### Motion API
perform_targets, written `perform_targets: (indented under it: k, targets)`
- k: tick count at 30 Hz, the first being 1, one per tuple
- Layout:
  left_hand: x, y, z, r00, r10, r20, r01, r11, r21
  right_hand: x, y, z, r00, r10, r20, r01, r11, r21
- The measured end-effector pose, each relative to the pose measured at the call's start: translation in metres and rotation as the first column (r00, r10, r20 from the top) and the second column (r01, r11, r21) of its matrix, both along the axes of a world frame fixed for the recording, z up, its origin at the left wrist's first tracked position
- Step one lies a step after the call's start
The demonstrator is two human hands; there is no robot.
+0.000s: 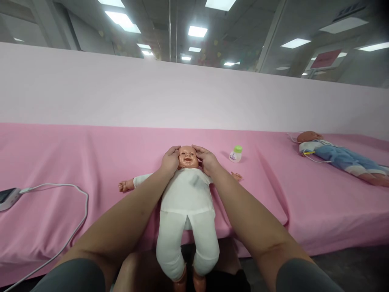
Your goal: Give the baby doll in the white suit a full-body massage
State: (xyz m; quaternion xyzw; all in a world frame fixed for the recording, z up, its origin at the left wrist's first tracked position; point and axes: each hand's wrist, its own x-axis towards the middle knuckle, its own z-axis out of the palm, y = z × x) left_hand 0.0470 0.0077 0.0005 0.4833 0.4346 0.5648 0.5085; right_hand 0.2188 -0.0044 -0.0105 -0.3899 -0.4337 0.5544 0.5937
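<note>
A baby doll [187, 194] in a white top and white trousers lies on its back on the pink cloth, its legs hanging over the near edge. My left hand [170, 160] is against the side of the doll's head on the left, fingers wrapped round it. On the other side my right hand [207, 159] cups the head in the same way. The doll's face shows between my hands, and its arms are spread outward. A small clear bottle [235, 154] with a green cap stands to the right of my right hand.
A second doll [343, 158] in blue trousers lies at the far right, with a thin tube near it. At the left edge is a white device [9, 198] with a cable running to the front. A pale wall [136, 89] stands behind the pink cloth [54, 158].
</note>
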Motion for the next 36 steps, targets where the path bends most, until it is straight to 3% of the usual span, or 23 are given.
perform_targets:
  k: [4, 10, 15, 22, 30, 36]
  targets:
    - [-0.002, 0.002, -0.001, 0.999, -0.038, -0.028, 0.039, 0.999, 0.022, -0.006, 0.002, 0.000, 0.999, -0.016, 0.030, 0.012, 0.993, 0.114]
    - [-0.004, 0.009, 0.001, 0.983, -0.024, -0.181, 0.039, 0.996, 0.082, -0.012, 0.014, -0.006, 0.979, -0.160, 0.129, 0.136, 0.974, 0.181]
    - [-0.001, 0.014, -0.003, 0.986, 0.031, -0.166, -0.012, 0.993, 0.115, -0.013, 0.016, -0.007, 0.986, -0.147, 0.075, 0.131, 0.973, 0.192]
    - [-0.003, 0.016, -0.009, 0.994, 0.008, -0.105, 0.001, 0.996, 0.087, -0.004, 0.008, -0.002, 0.997, -0.076, 0.030, 0.075, 0.996, 0.051]
    - [-0.003, 0.007, -0.003, 0.999, -0.034, -0.021, 0.036, 0.996, 0.080, -0.006, 0.003, 0.000, 0.999, -0.029, 0.031, 0.025, 0.993, 0.115]
    - [-0.005, 0.000, 0.009, 0.972, 0.012, -0.235, 0.003, 0.998, 0.064, -0.012, 0.009, -0.005, 0.990, -0.113, 0.090, 0.097, 0.982, 0.164]
